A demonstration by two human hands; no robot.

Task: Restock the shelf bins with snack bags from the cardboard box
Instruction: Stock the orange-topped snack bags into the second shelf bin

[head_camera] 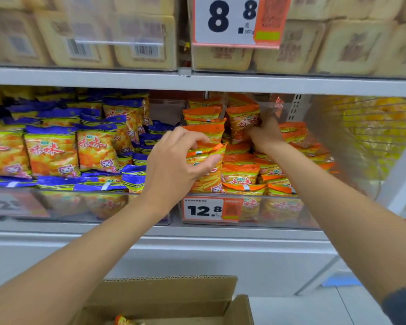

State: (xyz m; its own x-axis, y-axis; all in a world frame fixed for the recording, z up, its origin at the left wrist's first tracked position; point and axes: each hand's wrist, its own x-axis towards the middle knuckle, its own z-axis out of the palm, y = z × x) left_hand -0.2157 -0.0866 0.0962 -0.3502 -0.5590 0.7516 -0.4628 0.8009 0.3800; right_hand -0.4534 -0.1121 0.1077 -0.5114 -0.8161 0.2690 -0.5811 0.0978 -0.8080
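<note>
Front bag (206,170) in my left hand (171,165): orange top, yellow-green stripes, yellow-orange body, white-pink cat print. Rear bag (242,123) in my right hand (265,134): same orange scheme, red lettering. Neighbouring bags (52,151): blue-violet tops, yellow-orange bodies, red lettering. Price tag (211,208): white, black digits, orange panel. Upper packs (145,43): beige, brown print, black barcodes. Cardboard box (169,292): plain brown.

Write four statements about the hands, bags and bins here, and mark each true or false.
1. The left hand grips an orange-topped bag. True.
2. The right hand hangs idle. False: it grips a second orange-topped bag farther back in the clear bin.
3. That bin carries a 12.8 price tag. True.
4. The purple-topped bags lie right of the orange ones. False: they lie to the left.
</note>
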